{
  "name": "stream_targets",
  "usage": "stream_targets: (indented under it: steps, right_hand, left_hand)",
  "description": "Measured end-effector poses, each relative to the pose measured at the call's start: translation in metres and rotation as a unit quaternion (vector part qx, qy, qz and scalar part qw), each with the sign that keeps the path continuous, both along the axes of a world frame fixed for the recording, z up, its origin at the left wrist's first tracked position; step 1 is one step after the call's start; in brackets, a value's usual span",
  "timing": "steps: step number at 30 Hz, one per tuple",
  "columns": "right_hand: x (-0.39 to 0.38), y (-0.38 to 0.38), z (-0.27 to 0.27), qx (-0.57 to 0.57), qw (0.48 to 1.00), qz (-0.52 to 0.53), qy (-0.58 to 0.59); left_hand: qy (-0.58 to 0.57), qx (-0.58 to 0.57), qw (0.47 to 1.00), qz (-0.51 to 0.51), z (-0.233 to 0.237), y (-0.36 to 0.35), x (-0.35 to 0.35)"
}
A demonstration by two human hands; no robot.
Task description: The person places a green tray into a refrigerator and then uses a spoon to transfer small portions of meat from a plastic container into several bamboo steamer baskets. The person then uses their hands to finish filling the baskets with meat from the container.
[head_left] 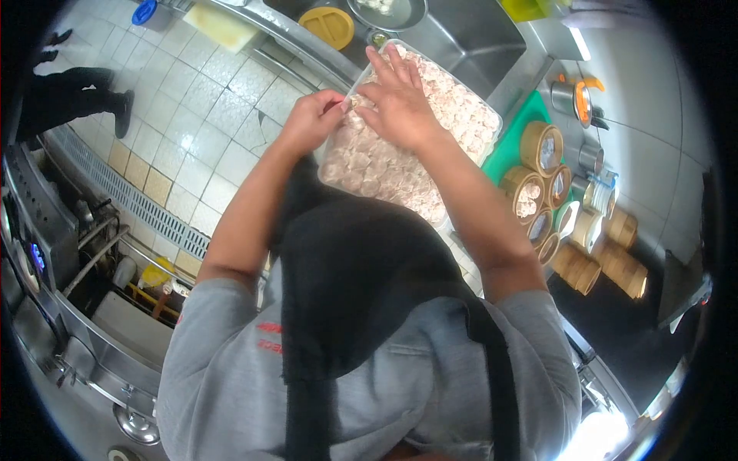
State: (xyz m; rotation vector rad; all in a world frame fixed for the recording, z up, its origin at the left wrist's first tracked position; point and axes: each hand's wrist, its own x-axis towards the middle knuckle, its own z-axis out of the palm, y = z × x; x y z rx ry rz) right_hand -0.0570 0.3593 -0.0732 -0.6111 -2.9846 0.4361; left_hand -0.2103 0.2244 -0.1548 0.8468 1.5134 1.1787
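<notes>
A shallow plastic tray (pixel 461 146) packed with pale pink dumplings (pixel 400 178) lies in front of me, partly over the sink's edge. My right hand (pixel 401 107) rests over the dumplings near the tray's far left part, its fingers spread. At the left rim is my left hand (pixel 314 121), with thumb and forefinger pinched together right at the edge. What is between those fingertips, I cannot tell. The nearer dumplings look duller and smoother than the far ones.
Behind the tray is a steel sink (pixel 480 34) with a metal bowl (pixel 388 14) and a yellow round lid (pixel 327 28). Bamboo steamers (pixel 542 146) stand on a green board (pixel 513 138) to the right. Another person's legs (pixel 69 96) show at far left, on the tiled floor (pixel 200 100).
</notes>
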Motion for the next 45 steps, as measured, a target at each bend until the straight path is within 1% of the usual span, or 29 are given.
stream_targets:
  steps: [3,6,10,12,15,18,21,24,27,30,34,36,39,42,45]
  right_hand:
    - [-0.003,-0.002,-0.005,-0.001,1.000,-0.013,0.001]
    - [-0.005,-0.005,-0.003,-0.002,1.000,-0.013,-0.021]
    - [-0.004,-0.007,0.006,0.031,0.999,0.003,0.005]
    - [-0.001,-0.010,0.008,0.052,0.998,0.019,0.030]
    - [0.002,-0.007,0.011,0.040,0.998,0.033,-0.043]
    - [-0.001,-0.003,0.008,0.026,0.998,0.048,-0.016]
    - [-0.003,-0.005,0.013,0.032,0.998,0.043,-0.034]
    - [-0.003,0.000,0.016,0.030,0.995,0.070,-0.065]
    - [-0.003,0.006,0.015,0.026,0.992,0.092,-0.079]
    - [-0.001,0.008,0.019,0.016,0.994,0.106,-0.029]
    - [0.000,0.008,0.018,-0.015,0.996,0.074,-0.048]
    - [-0.007,0.008,0.023,-0.043,0.996,0.049,-0.066]
    - [-0.004,0.012,0.020,-0.058,0.996,0.071,-0.021]
    - [-0.004,0.019,0.026,-0.064,0.991,0.107,-0.049]
    - [-0.003,0.021,0.025,-0.046,0.986,0.143,-0.078]
  left_hand:
    - [-0.007,-0.003,1.000,-0.004,-0.001,0.001,-0.001]
    - [-0.008,-0.003,1.000,-0.007,-0.001,0.001,-0.002]
    - [-0.008,0.002,1.000,-0.009,-0.002,0.005,-0.007]
    - [0.012,0.003,1.000,-0.015,0.000,0.009,-0.010]
    - [0.010,-0.010,1.000,-0.017,0.008,0.012,-0.012]
    - [-0.017,-0.016,1.000,-0.014,0.002,0.014,-0.011]
    - [-0.021,-0.018,0.999,-0.019,-0.003,0.016,-0.012]
    - [-0.032,-0.012,0.999,-0.020,-0.008,0.016,-0.012]
    - [-0.043,-0.010,0.999,-0.023,0.001,0.016,-0.014]
    - [-0.049,-0.012,0.999,-0.020,0.003,0.017,-0.015]
    - [-0.017,-0.011,0.999,-0.035,0.006,0.022,-0.017]
    - [-0.044,-0.010,0.999,-0.031,0.000,0.024,-0.017]
    - [-0.055,-0.014,0.998,-0.036,0.001,0.024,-0.017]
    - [-0.058,-0.011,0.997,-0.041,0.003,0.024,-0.019]
    - [-0.050,-0.007,0.998,-0.042,0.000,0.024,-0.018]
